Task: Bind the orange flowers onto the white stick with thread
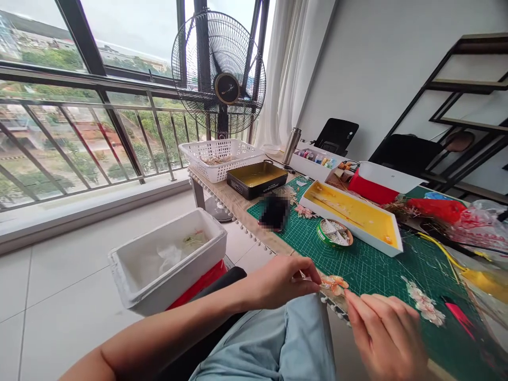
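Observation:
My left hand (283,283) pinches a thin stem, which leads to a small orange-pink flower piece (334,284) above the edge of the table. My right hand (381,333) is just below and to the right of it, its fingertips at the piece's lower edge. I cannot tell whether they grip it. A green cutting mat (369,270) lies beyond my hands, with a pale pink floral spray (424,302) on it near my right hand.
On the mat stand a white tray with a yellow interior (349,217), a round tin of beads (334,233) and a blurred black object (274,211). A white polystyrene box (164,259) sits on the floor at left, and a standing fan (219,74) rises behind the table.

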Available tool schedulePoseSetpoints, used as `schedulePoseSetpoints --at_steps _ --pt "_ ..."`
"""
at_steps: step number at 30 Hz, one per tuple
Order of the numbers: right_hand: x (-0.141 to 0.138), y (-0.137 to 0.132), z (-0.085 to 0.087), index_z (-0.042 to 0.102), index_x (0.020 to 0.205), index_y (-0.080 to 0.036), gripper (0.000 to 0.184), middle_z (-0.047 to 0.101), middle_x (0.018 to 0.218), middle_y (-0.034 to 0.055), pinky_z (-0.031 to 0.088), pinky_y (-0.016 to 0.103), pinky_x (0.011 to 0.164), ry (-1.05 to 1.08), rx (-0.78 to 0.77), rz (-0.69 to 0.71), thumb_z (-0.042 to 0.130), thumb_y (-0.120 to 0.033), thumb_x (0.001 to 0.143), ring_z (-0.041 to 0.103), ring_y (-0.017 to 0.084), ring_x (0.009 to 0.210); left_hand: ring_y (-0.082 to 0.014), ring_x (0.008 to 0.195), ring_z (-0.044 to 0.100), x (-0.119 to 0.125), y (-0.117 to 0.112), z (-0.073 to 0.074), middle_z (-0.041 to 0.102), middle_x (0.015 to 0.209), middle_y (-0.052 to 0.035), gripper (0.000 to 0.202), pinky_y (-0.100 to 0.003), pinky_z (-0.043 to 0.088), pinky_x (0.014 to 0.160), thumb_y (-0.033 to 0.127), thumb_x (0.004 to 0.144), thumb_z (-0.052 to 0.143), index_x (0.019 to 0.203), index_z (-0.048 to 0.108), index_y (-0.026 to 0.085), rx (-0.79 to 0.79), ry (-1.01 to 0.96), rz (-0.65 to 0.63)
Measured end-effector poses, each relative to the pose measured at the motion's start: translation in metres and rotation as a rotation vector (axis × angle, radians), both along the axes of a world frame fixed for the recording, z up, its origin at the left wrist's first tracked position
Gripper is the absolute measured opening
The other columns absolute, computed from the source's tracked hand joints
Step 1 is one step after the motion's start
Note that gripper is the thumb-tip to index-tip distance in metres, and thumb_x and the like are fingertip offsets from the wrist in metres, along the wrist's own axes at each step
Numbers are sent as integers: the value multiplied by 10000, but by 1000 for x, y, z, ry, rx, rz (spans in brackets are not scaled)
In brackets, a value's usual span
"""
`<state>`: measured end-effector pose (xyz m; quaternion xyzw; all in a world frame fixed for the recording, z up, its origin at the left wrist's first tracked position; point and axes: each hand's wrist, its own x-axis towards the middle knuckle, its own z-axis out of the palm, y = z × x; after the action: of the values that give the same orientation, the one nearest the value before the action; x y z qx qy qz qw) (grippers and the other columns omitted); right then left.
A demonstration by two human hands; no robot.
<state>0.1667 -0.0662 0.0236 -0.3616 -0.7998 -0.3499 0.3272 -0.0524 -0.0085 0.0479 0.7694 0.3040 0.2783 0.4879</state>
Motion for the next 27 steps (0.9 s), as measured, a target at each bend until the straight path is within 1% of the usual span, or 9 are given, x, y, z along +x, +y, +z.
schedulePoseSetpoints --at_steps 2,5,7,9,11,14,21,24,27 --pt "-1 0 -13 630 1050 -121 204 655 924 132 431 420 828 243 -90 -39 652 -158 851 594 242 870 -65 638 477 2 -1 -1 613 757 34 102 -158 362 600 263 847 598 883 639 176 22 -12 37" --pt "-17 -5 -41 486 1306 -228 544 580 1228 135 452 458 907 1092 -505 -43 679 -381 821 570 286 1085 -65 637 489 5 -5 -4 582 735 39 66 -157 371 607 222 835 588 862 635 184 107 -25 139" --pt "-35 -13 -57 538 1255 -272 546 607 1225 105 485 458 897 1636 -933 82 689 -493 779 587 293 1096 -65 659 498 5 -6 -5 584 793 31 56 -158 378 621 194 835 571 855 623 185 198 -35 184" --pt "-54 -22 -62 673 1055 -257 448 685 1077 84 524 405 852 1886 -1217 239 728 -544 715 634 274 1005 -66 680 508 5 -8 -7 588 847 23 66 -160 383 636 175 844 550 855 614 186 280 -24 191" --pt "-68 -31 -56 729 873 -243 350 695 814 40 542 279 711 1966 -1243 330 780 -517 662 646 180 771 -67 684 511 3 -10 -8 592 873 20 75 -165 385 644 163 848 541 864 609 190 333 14 189" --pt "-72 -37 -39 721 765 -208 295 472 520 -48 375 144 441 1981 -1178 310 806 -467 652 415 53 466 -62 665 499 1 -13 -11 593 888 20 78 -166 385 636 156 840 545 877 604 192 362 42 203" --pt "-66 -45 -42 685 824 -168 470 330 470 -86 183 157 376 1844 -1201 -18 787 -570 602 244 41 406 -52 635 468 -2 -16 -20 562 896 9 89 -164 385 582 164 745 625 764 538 167 180 -92 146" --pt "-68 -51 -45 673 916 -191 505 440 507 -66 242 178 384 1858 -1083 -90 807 -539 576 291 61 421 -62 626 470 -4 -16 -22 545 794 13 117 -173 388 567 227 752 634 746 536 165 -56 -147 25" --pt "-69 -54 -43 661 957 -191 580 462 509 -70 254 173 400 1933 -1074 -78 857 -506 511 288 56 435 -67 548 464 -4 -17 -25 514 652 35 229 -167 366 485 367 752 649 794 533 174 -539 -174 -147"
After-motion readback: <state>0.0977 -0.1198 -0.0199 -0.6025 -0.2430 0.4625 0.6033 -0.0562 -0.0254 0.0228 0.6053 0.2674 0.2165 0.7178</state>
